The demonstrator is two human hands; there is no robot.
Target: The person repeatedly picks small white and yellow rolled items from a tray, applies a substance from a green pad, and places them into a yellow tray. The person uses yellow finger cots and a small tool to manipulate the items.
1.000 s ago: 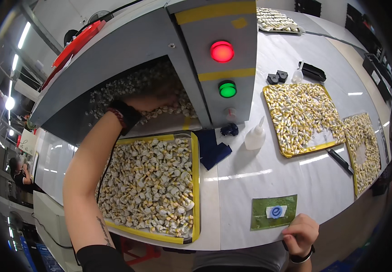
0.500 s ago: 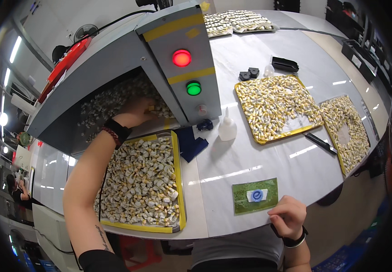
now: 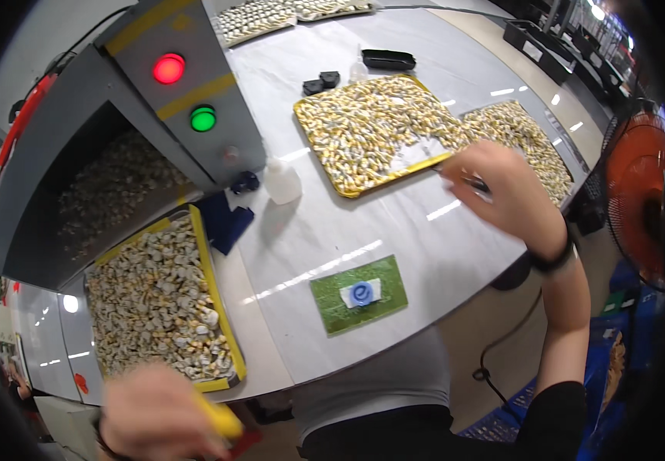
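My left hand (image 3: 159, 415) is low at the left, blurred by motion, closed on a yellow object (image 3: 223, 421) whose kind I cannot make out. It is just off the near edge of a yellow-rimmed tray (image 3: 221, 326) heaped with small white-and-yellow pieces. My right hand (image 3: 498, 188) reaches over the near right corner of another yellow-edged tray (image 3: 363, 190) of similar pieces. Its thumb and fingers are apart, around a dark slim tool (image 3: 477, 183) that is partly hidden; contact is unclear. A green rectangular pad (image 3: 363, 316) with a white-and-blue patch lies between the hands.
A grey machine housing (image 3: 229, 100) with red and green lights stands at the left, loose pieces inside. A white squeeze bottle (image 3: 282, 184), dark blue cloth (image 3: 225, 223) and black scoop (image 3: 389, 60) are on the table. An orange fan (image 3: 640, 192) stands at the right.
My left hand has come out of the machine opening, down toward the lower left, with the yellow object. My right hand has moved from beside the green pad, away and rightward, to the dark tool.
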